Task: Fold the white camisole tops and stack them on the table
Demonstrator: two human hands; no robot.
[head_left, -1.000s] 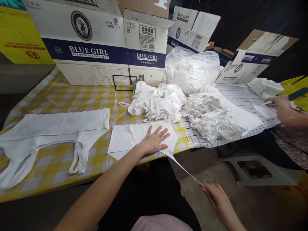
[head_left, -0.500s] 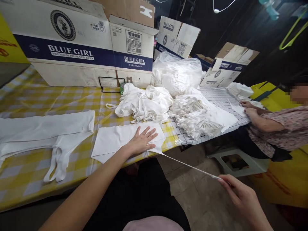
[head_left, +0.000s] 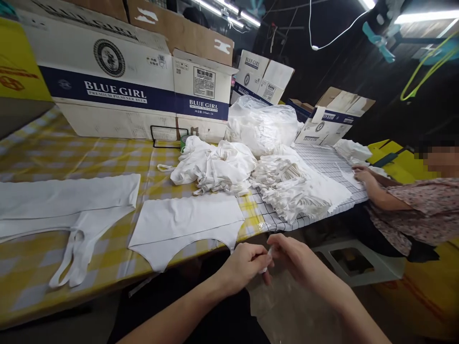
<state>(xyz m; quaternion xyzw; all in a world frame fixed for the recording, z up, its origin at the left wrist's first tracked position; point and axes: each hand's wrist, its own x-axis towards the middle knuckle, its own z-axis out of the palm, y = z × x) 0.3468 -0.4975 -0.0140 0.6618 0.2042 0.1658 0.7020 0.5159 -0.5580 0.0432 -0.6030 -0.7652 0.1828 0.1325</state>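
Observation:
My left hand [head_left: 245, 263] and my right hand [head_left: 296, 255] meet just below the table's front edge, both pinched on a thin white strap [head_left: 268, 255] between their fingertips. Just above them a folded white garment [head_left: 186, 222] lies flat on the yellow checked tablecloth [head_left: 71, 153]. A second white garment [head_left: 64, 205] with hanging straps lies spread out to its left. A heap of crumpled white garments [head_left: 215, 165] sits behind, and a stack of strapped white pieces [head_left: 297, 188] lies to the right.
Large Blue Girl cardboard boxes [head_left: 118, 91] line the back of the table, with a clear bag of white cloth [head_left: 263, 122] beside them. A person in a patterned top [head_left: 412, 210] works at the right end. A grey stool [head_left: 358, 260] stands below.
My left hand has lifted off the folded garment and come down to meet my right hand. The strap that was stretched out to the right is now gathered between both hands.

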